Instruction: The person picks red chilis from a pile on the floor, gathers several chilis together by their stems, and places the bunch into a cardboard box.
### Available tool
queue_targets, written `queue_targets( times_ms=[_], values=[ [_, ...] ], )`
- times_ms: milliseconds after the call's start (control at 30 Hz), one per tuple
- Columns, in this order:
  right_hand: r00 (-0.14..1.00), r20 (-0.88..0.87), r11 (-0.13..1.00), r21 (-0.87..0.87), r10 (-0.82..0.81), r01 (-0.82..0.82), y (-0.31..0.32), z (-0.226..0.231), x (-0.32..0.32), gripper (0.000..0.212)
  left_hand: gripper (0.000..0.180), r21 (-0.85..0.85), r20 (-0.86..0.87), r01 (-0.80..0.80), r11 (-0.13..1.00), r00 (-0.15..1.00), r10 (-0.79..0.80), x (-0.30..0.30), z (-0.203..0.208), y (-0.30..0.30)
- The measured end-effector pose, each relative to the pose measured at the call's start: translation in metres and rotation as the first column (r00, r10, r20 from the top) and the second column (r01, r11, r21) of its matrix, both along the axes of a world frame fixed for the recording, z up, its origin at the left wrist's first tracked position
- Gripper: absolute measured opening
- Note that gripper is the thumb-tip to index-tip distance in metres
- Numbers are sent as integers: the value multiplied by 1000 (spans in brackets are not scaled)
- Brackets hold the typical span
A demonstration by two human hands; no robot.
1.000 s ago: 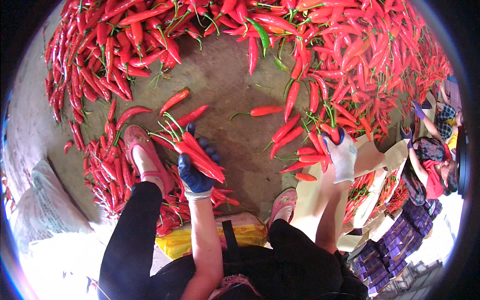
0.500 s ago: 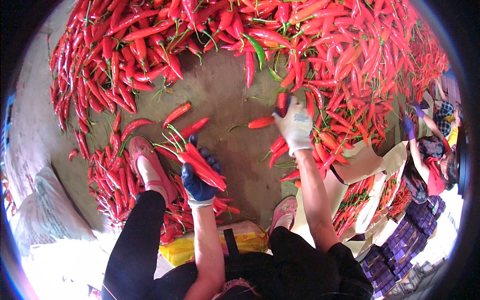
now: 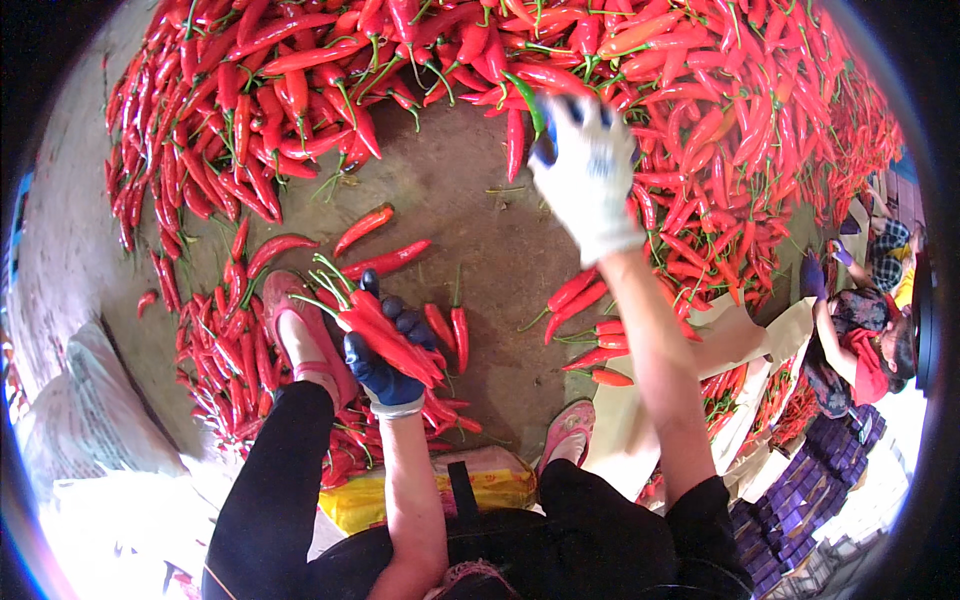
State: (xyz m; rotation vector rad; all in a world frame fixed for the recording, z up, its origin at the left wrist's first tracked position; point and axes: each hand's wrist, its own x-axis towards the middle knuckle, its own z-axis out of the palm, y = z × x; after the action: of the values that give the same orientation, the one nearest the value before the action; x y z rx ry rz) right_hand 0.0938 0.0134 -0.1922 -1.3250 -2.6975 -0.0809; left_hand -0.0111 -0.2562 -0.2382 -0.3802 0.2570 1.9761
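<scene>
My left hand (image 3: 385,360), in a dark blue glove with a white cuff, is closed around a bunch of red chili peppers (image 3: 372,325). Their green stems point up and to the left. At the near edge of the big pile of red chilies (image 3: 720,120), my right hand (image 3: 590,180) reaches out with its fingers apart, in a white-backed glove with dark fingertips. A green chili (image 3: 526,100) lies right beside its thumb. What is under its palm is hidden. Two loose red chilies (image 3: 460,338) lie just right of my left hand.
A smaller heap of red chilies (image 3: 225,365) surrounds my left shoe (image 3: 300,330). At the lower right are brown paper sheets (image 3: 625,420) and stacked purple packs (image 3: 800,490). Another person (image 3: 850,330) in purple gloves works at far right. A whitish sack (image 3: 95,410) stands left.
My right hand has moved farther away, up to the green chili. A red chili left of its former place is gone, and two now show beside my left hand, which still holds its bunch.
</scene>
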Motion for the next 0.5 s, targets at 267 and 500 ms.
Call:
queue_targets(
  times_ms=[267,500],
  values=[
    [977,189,964,-230,-93,136,49,-50,1,53,76,-9,-11,90,996,996,-90,6,0,4],
    [890,-158,667,-720,-427,192,-59,-61,33,52,76,-46,-40,124,991,991,-125,5,-8,-3]
  ],
)
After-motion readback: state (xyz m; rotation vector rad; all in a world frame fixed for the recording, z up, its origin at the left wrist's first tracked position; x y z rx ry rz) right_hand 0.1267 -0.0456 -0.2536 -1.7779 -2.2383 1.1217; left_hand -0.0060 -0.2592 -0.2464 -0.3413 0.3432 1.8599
